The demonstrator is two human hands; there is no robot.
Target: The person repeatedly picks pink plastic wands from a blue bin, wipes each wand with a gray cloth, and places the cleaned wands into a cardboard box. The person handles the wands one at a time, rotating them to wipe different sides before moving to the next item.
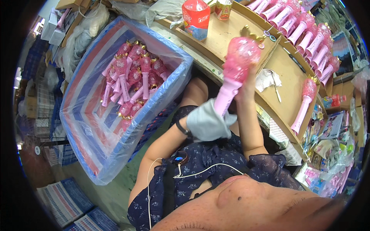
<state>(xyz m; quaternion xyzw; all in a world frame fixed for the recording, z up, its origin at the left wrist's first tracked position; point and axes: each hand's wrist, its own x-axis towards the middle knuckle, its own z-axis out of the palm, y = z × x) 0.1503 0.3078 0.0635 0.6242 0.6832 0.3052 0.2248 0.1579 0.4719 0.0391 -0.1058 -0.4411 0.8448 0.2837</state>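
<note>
A pink toy wand (227, 89) with a clear glittery head and a gold crown is held up before me, tilted. My right hand (248, 82) grips it from behind, where the head meets the handle. A grey-blue cloth (208, 124) covers my left hand (192, 119), which holds it around the lower handle; the fingers are hidden. On my left, similar wands (124, 69) lie piled in a plastic-lined, striped bin (173, 73). Another wand (305, 104) lies alone in a shallow cardboard tray (284, 111) on my right.
More wands (306, 37) stand in a row beyond the trays. A red-labelled bottle (196, 20), a small jar (223, 10), scissors (268, 36), a black pen (293, 59) and a white cloth (267, 79) with a swab-like stick (276, 86) are on the trays. Bagged items (326, 156) lie far right.
</note>
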